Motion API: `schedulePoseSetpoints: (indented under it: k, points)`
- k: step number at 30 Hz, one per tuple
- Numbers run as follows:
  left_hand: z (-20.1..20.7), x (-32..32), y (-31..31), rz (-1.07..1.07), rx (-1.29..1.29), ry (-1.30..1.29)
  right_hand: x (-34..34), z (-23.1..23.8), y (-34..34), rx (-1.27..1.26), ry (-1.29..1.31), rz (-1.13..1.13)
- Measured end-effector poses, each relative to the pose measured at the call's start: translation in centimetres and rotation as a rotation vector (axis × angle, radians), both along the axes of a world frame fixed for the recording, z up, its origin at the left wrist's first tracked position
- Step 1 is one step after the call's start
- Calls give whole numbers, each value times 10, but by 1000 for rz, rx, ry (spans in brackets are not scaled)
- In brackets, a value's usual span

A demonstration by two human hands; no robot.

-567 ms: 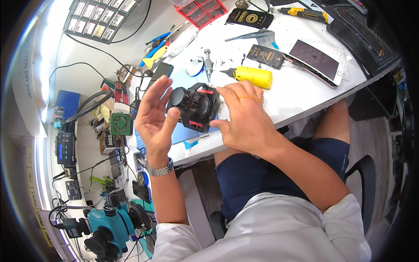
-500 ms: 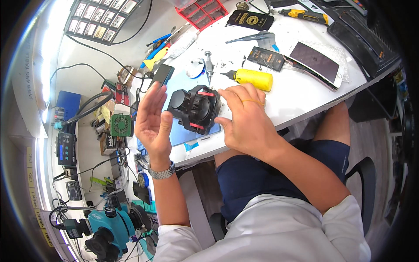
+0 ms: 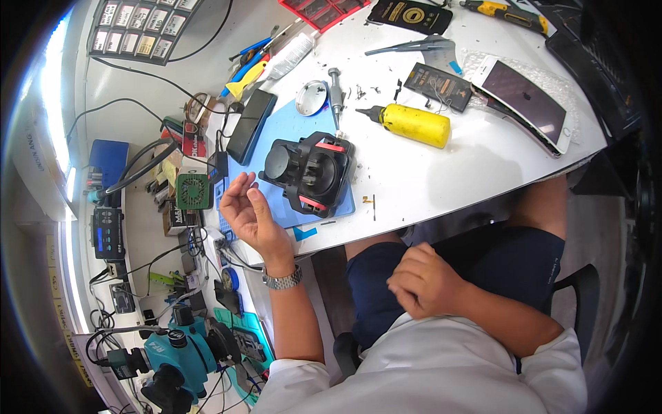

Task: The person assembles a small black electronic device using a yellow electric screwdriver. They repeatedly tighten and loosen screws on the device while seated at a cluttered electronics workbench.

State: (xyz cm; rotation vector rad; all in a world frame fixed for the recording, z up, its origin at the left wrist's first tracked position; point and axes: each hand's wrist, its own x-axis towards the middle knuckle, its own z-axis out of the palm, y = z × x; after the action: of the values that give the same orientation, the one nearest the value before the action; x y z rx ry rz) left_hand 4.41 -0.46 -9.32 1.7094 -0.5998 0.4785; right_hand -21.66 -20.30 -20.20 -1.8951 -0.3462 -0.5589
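A black clamp fixture (image 3: 293, 183) with red pads and a round suction cup rests on the blue mat (image 3: 293, 121). Beside its near left corner is my left hand (image 3: 255, 217), palm turned up, fingers loosely bent and apart, holding nothing. My right hand (image 3: 427, 279) is over my lap, away from the table, with its fingers curled in; nothing shows in them. A dark phone (image 3: 252, 127) lies at the mat's left edge. Behind the fixture are a grey metal screwdriver-like tool (image 3: 336, 90) and a small round dish (image 3: 312, 98).
Right of the fixture lie a yellow bottle (image 3: 417, 125), a phone battery (image 3: 439, 86), an opened white phone (image 3: 525, 102) on bubble wrap and tweezers (image 3: 407, 47). Tiny parts (image 3: 372, 203) are near the table's front edge. A teal microscope (image 3: 176, 352) stands at lower left.
My right hand has drawn back from beside the fixture to over my lap, and its fingers have curled in. My left hand has lowered slightly, its fingers bending more. The view has shifted.
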Motion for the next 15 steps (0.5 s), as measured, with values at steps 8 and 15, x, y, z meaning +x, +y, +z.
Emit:
schedulePoseSetpoints:
  k: [8, 15]
  points:
    - [2, 6, 8, 76, -58, 119, 22, -73, -18, -241, 677, 31]
    - [-2, 20, 15, -1, -131, 142, 41, -75, -37, -89, 1067, 361]
